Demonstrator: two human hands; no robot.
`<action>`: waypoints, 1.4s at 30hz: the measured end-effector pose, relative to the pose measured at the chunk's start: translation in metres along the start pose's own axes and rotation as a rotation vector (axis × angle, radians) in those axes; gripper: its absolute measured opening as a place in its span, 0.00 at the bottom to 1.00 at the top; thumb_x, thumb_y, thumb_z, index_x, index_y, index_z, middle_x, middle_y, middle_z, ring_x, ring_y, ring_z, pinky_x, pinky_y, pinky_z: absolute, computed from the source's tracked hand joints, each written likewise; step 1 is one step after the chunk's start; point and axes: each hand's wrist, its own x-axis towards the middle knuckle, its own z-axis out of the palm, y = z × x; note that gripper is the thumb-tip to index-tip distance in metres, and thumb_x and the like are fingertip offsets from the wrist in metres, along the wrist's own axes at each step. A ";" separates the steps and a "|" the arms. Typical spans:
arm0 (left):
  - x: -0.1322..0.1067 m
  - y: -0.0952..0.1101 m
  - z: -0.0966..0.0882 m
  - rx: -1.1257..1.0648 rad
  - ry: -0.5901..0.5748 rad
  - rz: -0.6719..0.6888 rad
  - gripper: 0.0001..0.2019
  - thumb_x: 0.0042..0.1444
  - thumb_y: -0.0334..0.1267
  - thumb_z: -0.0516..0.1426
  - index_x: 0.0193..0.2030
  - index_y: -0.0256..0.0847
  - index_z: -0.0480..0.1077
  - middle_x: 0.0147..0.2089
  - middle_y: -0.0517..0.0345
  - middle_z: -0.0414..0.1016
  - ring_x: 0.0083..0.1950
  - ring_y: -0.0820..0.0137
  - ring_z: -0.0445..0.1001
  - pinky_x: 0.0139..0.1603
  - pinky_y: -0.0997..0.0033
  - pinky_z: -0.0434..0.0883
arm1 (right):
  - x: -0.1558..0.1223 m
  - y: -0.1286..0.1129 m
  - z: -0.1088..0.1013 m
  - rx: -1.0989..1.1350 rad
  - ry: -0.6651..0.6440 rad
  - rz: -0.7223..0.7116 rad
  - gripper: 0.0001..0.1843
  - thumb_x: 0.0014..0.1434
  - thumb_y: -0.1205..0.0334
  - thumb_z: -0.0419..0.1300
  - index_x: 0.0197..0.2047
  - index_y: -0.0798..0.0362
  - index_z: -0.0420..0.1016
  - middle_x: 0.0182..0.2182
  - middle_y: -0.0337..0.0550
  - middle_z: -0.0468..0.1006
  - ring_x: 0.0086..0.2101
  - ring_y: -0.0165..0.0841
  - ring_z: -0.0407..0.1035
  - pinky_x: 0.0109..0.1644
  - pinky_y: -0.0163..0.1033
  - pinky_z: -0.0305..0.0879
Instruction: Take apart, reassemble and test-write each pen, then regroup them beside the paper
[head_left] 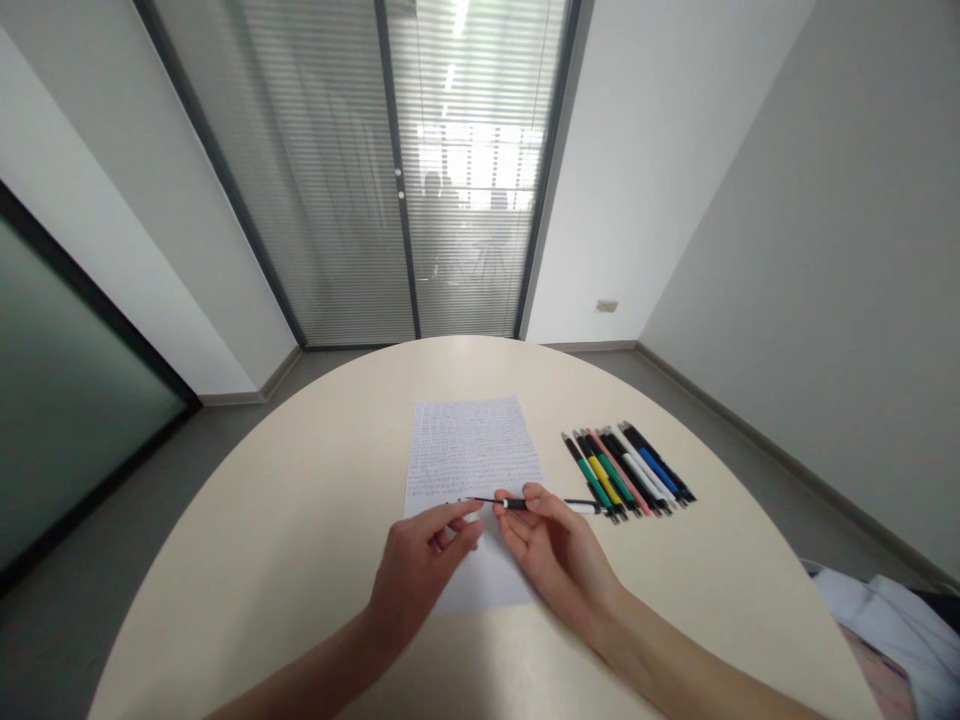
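Note:
My right hand (559,545) is closed around a pen (516,504) with a black grip and a white barrel, held level over the paper. A thin dark refill sticks out of the pen's left end, towards my left hand (424,550). The fingers of that hand are drawn together in a pinch beside the refill; a small pale piece seems to show between them, too small to name. Under both hands lies a sheet of paper (472,440), its upper part covered with lines of handwriting and its lower part blank.
To the right, a row of several pens (626,470) in green, yellow, pink, white, blue and black lies side by side on the round cream table (315,520). White cloth (885,620) shows beyond the table's right edge. Glass panels with blinds (345,200) stand behind.

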 end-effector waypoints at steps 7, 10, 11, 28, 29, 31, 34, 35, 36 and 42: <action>0.000 0.010 0.000 -0.370 0.081 -0.196 0.12 0.53 0.44 0.61 0.36 0.39 0.81 0.25 0.56 0.80 0.19 0.76 0.65 0.19 0.78 0.64 | -0.008 0.008 0.005 0.065 -0.004 0.095 0.10 0.46 0.72 0.67 0.30 0.54 0.71 0.34 0.48 0.82 0.37 0.34 0.77 0.49 0.36 0.69; 0.002 0.011 -0.001 -0.359 0.138 -0.186 0.11 0.53 0.44 0.60 0.33 0.39 0.81 0.28 0.55 0.80 0.21 0.75 0.67 0.21 0.77 0.66 | -0.006 0.006 0.003 0.081 0.021 0.076 0.09 0.45 0.73 0.67 0.29 0.54 0.71 0.34 0.47 0.82 0.39 0.34 0.77 0.50 0.36 0.69; 0.002 0.011 -0.001 -0.356 0.131 -0.185 0.11 0.53 0.44 0.60 0.33 0.39 0.81 0.30 0.54 0.81 0.21 0.75 0.67 0.21 0.77 0.67 | -0.005 0.005 0.003 0.085 0.024 0.070 0.09 0.45 0.73 0.67 0.28 0.53 0.71 0.34 0.47 0.82 0.39 0.34 0.77 0.51 0.36 0.69; 0.002 0.015 -0.001 0.110 -0.144 -0.141 0.13 0.56 0.41 0.56 0.24 0.38 0.74 0.21 0.60 0.72 0.24 0.72 0.69 0.26 0.75 0.63 | 0.007 -0.021 0.002 -0.116 0.123 -0.239 0.12 0.44 0.69 0.73 0.33 0.54 0.78 0.34 0.40 0.81 0.40 0.36 0.77 0.51 0.38 0.73; 0.004 0.016 0.000 0.181 -0.182 -0.147 0.14 0.56 0.40 0.56 0.22 0.38 0.74 0.20 0.61 0.72 0.24 0.72 0.69 0.27 0.74 0.63 | 0.007 -0.022 0.002 -0.150 0.130 -0.243 0.13 0.44 0.68 0.73 0.34 0.53 0.78 0.34 0.39 0.81 0.39 0.35 0.78 0.48 0.37 0.74; 0.007 0.016 0.002 0.300 -0.204 -0.150 0.14 0.56 0.39 0.56 0.22 0.39 0.74 0.20 0.61 0.73 0.24 0.71 0.69 0.27 0.73 0.61 | 0.006 -0.022 0.001 -0.199 0.141 -0.244 0.15 0.45 0.66 0.74 0.37 0.52 0.78 0.34 0.38 0.81 0.35 0.31 0.77 0.41 0.33 0.75; 0.010 0.016 0.004 0.393 -0.206 -0.134 0.13 0.56 0.39 0.56 0.22 0.39 0.74 0.21 0.60 0.74 0.25 0.70 0.70 0.29 0.72 0.61 | 0.008 -0.019 0.000 -0.209 0.145 -0.250 0.14 0.45 0.67 0.74 0.35 0.52 0.79 0.32 0.37 0.80 0.31 0.26 0.75 0.37 0.28 0.74; 0.010 0.016 0.004 0.405 -0.207 -0.131 0.12 0.55 0.39 0.57 0.23 0.40 0.75 0.21 0.60 0.74 0.25 0.70 0.70 0.29 0.72 0.61 | 0.008 -0.018 0.000 -0.200 0.145 -0.253 0.13 0.44 0.67 0.75 0.34 0.53 0.79 0.31 0.37 0.80 0.30 0.25 0.74 0.38 0.27 0.74; 0.010 0.016 0.004 0.412 -0.208 -0.129 0.12 0.55 0.39 0.58 0.23 0.40 0.74 0.21 0.60 0.74 0.25 0.70 0.70 0.29 0.72 0.61 | 0.009 -0.017 0.000 -0.194 0.145 -0.256 0.13 0.43 0.68 0.75 0.32 0.53 0.79 0.31 0.37 0.79 0.31 0.25 0.74 0.39 0.26 0.74; 0.008 0.011 0.006 0.449 -0.198 -0.099 0.11 0.56 0.38 0.57 0.24 0.41 0.73 0.21 0.62 0.73 0.24 0.70 0.70 0.28 0.72 0.60 | 0.008 -0.012 -0.002 -0.305 0.124 -0.258 0.13 0.45 0.66 0.74 0.35 0.53 0.80 0.31 0.39 0.79 0.33 0.28 0.74 0.45 0.30 0.73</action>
